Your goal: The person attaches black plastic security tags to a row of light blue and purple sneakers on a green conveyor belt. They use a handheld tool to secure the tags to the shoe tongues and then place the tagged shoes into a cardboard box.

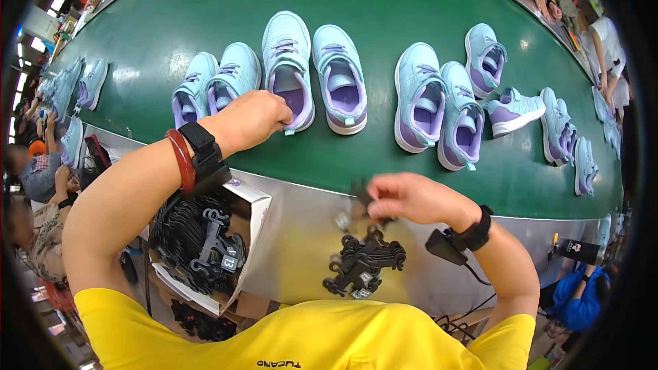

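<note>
My left hand (252, 122) is closed at the heel of a light blue and purple sneaker (286, 38), its fingertips at the collar. The matching sneaker (339, 68) stands just to the right, toe pointing away. Over the near metal ledge, my right hand (418, 197) pinches a black plastic shoe hanger (361, 190), smeared by motion. Below that hand lies a pile of black shoe hangers (363, 260) with small pale size tags. Another pair of sneakers (233, 72) sits left of my left hand, partly hidden by it.
More sneakers (419, 96) stand along the green conveyor belt (384, 0) to the right, one tipped on its side (515, 111). An open white carton (257, 216) full of hangers stands at the near left. Other people work along both sides. A dark bottle (579, 251) lies at the right.
</note>
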The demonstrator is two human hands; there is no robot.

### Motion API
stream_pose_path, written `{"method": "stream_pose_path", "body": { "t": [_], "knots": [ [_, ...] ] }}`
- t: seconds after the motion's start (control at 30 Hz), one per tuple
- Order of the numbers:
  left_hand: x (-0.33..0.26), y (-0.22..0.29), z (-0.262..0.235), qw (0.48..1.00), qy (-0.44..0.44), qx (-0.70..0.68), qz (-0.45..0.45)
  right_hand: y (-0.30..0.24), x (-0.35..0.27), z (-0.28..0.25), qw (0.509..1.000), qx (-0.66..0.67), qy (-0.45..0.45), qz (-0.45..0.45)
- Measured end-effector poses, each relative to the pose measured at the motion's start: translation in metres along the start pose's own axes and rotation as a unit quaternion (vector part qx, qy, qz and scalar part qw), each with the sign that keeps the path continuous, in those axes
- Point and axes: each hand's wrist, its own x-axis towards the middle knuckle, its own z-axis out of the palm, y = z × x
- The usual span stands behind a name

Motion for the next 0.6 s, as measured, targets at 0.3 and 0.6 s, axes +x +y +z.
{"method": "stream_pose_path", "body": {
  "t": [0.3,0.6],
  "knots": [
    [0.006,-0.005,-0.006,0.998,0.001,-0.038,-0.056,-0.033,0.083,0.022,0.962,0.255,0.096,-0.010],
    [0.009,-0.008,-0.007,0.997,0.003,-0.046,-0.057,-0.037,0.094,0.043,0.941,0.326,0.088,0.002]
  ]
}}
